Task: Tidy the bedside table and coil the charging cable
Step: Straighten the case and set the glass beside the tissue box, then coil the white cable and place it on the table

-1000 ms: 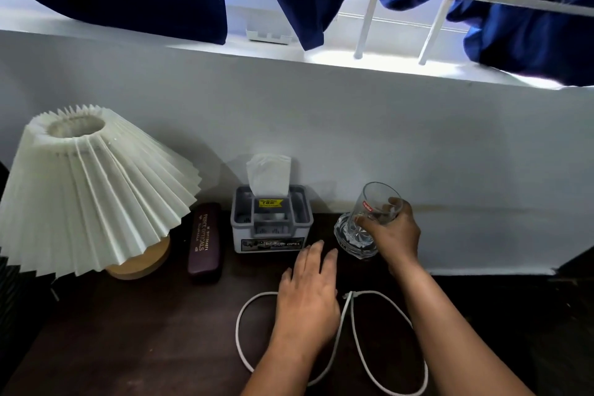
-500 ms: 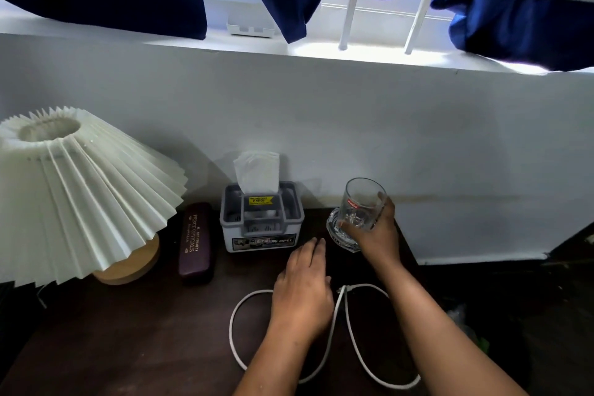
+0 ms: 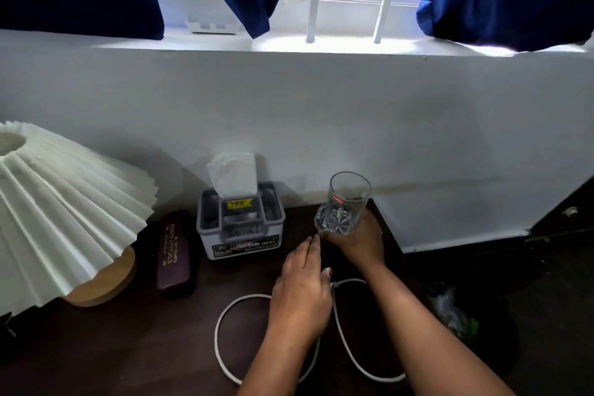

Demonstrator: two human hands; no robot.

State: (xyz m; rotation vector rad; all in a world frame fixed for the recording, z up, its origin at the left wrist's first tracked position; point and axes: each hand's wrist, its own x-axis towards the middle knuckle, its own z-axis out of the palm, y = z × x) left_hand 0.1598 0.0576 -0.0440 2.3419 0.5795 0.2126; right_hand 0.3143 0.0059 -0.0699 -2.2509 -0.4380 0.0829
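Note:
A white charging cable (image 3: 221, 325) lies in loose loops on the dark wooden bedside table (image 3: 112, 350). My left hand (image 3: 302, 296) rests flat over the cable's middle, fingers together and pointing toward the wall. My right hand (image 3: 360, 241) grips the base of a clear drinking glass (image 3: 345, 202) with a red label, holding it upright at the table's back right corner. Part of the cable is hidden under my left hand and forearm.
A grey tissue box (image 3: 241, 222) stands against the white wall. A maroon glasses case (image 3: 175, 254) lies to its left. A pleated white lamp (image 3: 61, 209) on a wooden base fills the left. The table edge drops to a dark floor on the right.
My right hand has tipped the glass from tilted to upright. The left hand has stayed on the cable. The camera view has shifted slightly.

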